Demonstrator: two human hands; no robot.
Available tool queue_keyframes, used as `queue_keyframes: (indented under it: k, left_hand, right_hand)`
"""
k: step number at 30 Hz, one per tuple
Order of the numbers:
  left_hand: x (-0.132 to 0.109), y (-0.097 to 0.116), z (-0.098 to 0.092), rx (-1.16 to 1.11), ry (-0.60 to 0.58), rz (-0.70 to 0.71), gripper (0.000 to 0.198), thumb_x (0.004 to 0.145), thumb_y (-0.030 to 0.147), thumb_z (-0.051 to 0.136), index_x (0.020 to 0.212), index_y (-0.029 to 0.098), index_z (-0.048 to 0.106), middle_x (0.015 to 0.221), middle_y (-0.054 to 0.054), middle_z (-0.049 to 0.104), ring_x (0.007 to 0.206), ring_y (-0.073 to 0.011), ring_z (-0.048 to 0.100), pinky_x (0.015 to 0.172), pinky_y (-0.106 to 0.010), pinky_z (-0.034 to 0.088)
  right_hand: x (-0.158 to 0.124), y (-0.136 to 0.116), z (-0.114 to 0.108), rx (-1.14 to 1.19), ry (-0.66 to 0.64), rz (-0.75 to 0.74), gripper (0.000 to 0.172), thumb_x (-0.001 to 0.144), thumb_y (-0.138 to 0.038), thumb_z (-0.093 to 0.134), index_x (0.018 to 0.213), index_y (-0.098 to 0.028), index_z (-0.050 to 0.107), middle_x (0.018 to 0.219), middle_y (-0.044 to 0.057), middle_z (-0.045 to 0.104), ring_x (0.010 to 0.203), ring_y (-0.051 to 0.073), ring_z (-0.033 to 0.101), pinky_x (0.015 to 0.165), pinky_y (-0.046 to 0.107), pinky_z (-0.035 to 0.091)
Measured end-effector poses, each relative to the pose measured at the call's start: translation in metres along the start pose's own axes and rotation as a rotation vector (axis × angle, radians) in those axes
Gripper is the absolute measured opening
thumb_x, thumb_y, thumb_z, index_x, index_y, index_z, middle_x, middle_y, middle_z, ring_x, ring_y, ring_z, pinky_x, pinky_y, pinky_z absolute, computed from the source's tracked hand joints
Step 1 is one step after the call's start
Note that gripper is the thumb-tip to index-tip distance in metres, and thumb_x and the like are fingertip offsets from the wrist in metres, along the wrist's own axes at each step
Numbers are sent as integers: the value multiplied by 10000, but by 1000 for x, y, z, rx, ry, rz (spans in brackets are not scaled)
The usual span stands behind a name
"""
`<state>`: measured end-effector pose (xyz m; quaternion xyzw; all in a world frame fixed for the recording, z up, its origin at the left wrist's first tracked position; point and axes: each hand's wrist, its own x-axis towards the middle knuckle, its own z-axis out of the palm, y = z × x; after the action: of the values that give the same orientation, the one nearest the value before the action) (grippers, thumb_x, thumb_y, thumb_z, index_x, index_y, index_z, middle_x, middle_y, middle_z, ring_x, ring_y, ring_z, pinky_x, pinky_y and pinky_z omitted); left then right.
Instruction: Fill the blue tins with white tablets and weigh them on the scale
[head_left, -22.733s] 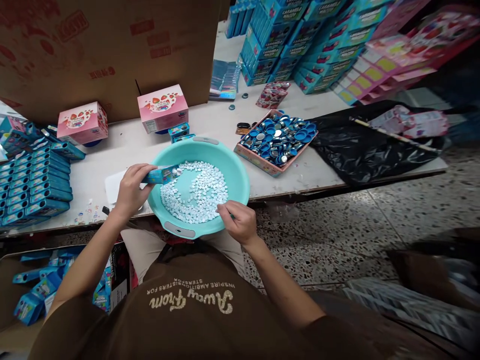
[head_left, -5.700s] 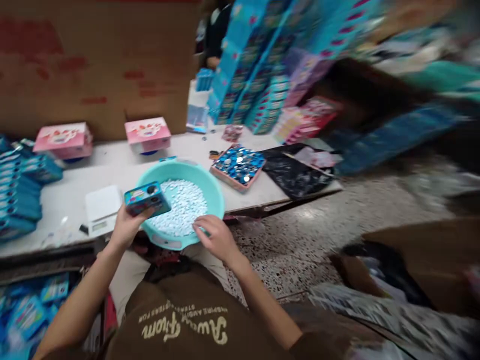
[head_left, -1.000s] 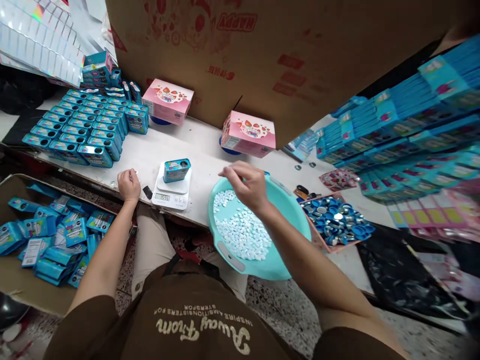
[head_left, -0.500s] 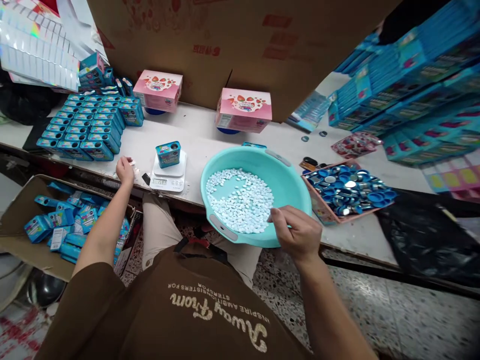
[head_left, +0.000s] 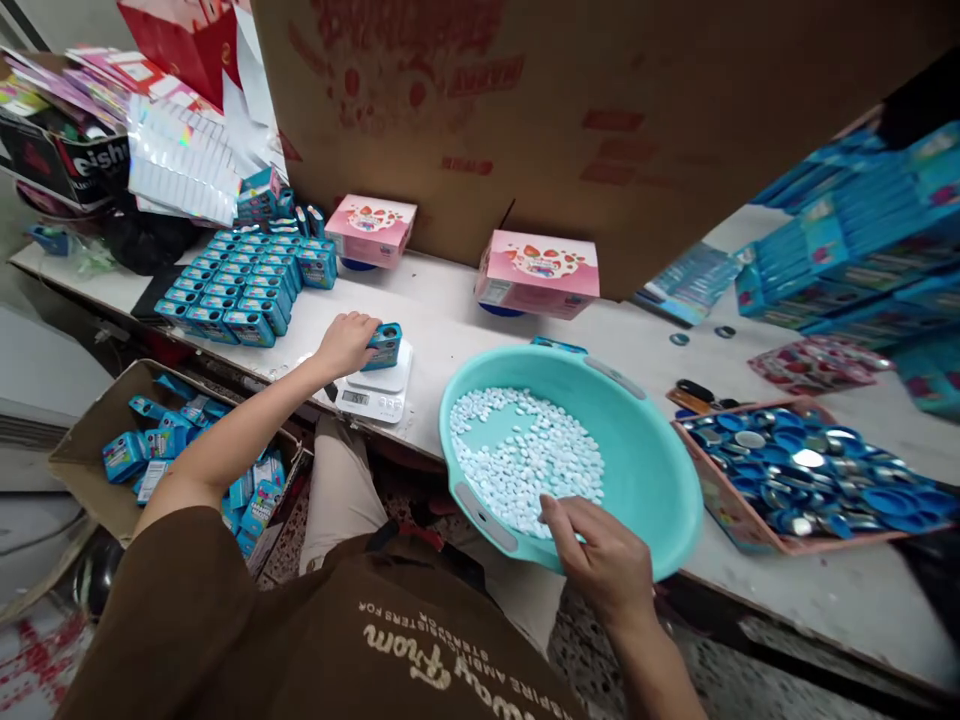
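Note:
My left hand point(head_left: 349, 345) is closed around the left side of a small blue tin point(head_left: 385, 346), which is on the white digital scale point(head_left: 390, 385). Its lit display shows digits too small to read surely. My right hand point(head_left: 604, 555) is curled over the near rim of the turquoise basin point(head_left: 652, 470), fingers pressed together; whether something small is in them is hidden. White candy pieces point(head_left: 525, 460) are spread over the left part of the basin's floor.
Rows of blue tins point(head_left: 232, 290) stand at the back left. Below them, a cardboard box point(head_left: 90, 440) holds more tins. Two pink boxes point(head_left: 536, 265) stand against a large carton point(head_left: 465, 120). Right of the basin is a pink tray point(head_left: 731, 510) of blue and silver lids.
My left hand has moved right from the table edge onto the tin on the scale. My right hand stays curled by the basin. The whole view has shifted.

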<state>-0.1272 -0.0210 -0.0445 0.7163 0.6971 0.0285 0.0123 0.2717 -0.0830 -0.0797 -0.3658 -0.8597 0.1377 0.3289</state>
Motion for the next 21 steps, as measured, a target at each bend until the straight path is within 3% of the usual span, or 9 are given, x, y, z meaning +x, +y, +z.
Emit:
queue_keyframes:
  k: [2,7,12,17,21]
  left_hand:
    - [7,-24,-9,47,-26,-16,416,788,223,644,1200,165,622,1157,-132,691,1125,-295,620,959,-390,456]
    - [34,-112,-28,158,34,-162,433,745,136,622,1175,182,650,1100,-128,718,1045,-306,657,891,-376,471]
    - [73,-174,-23,129,43,-300,469,721,158,677,1190,170,662,1096,-157,697,1116,-355,610,943,-418,452]
    - [90,-192,-14,216,31,-266,442,743,137,641,1183,92,643,1314,-222,559,1303,-399,447,1058,-507,358]
    - [91,-174,-16,141,103,-303,596,805,269,677,1298,-6,484,1350,-242,500,1344,-396,381,1101,-550,291]
  right_hand:
    - [0,-1,1,8,-7,-1,349,976,-290,500,639,-246,580,575,-11,638,527,148,610,553,300,435]
    - [1,1,6,6,27,5,312,968,-316,518,670,-251,584,593,-13,655,523,162,633,541,307,455]
    - [-2,9,8,-61,-10,6,287,977,-308,505,728,-233,626,629,-13,673,554,150,663,556,274,479]
    - [-2,10,7,-104,-113,57,292,981,-300,507,734,-213,635,673,0,691,607,140,678,586,241,475]
    - [7,-3,1,-119,-124,116,380,993,-311,476,647,-214,600,608,4,657,551,137,629,578,260,439]
